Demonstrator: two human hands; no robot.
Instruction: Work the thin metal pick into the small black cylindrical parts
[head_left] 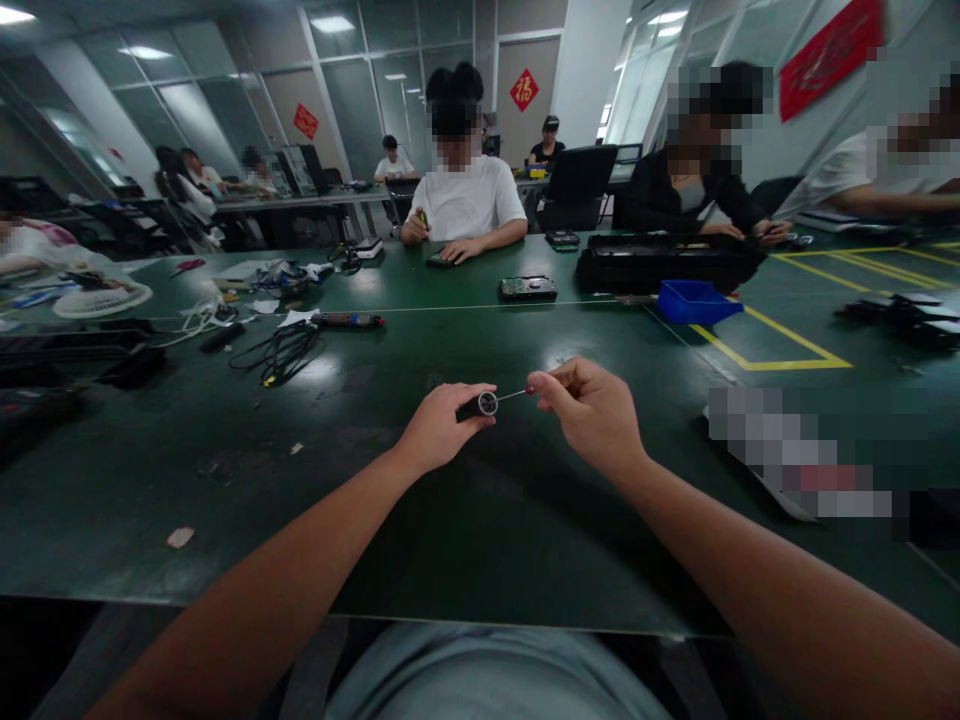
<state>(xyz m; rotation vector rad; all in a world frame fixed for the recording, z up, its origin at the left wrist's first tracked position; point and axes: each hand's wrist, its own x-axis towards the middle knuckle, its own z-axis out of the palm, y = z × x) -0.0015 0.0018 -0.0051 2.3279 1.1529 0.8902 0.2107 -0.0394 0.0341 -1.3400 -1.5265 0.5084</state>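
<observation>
On my feed, left hand (436, 425) pinches a dark cylindrical part (487, 404) over the green table (480, 540), ringed end visible. Right hand (600, 412) grips a thin red-handled tool (513, 396), tip at the ring; contact unclear. I'd brace the part, align the shaft, press lightly.

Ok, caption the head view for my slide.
Left hand holds black part; right hand points thin tool at it.

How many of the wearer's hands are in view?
2: the left hand near picture centre, holding a dark cylindrical part; the right hand to its right, holding a thin tool. Both show plainly.
</observation>
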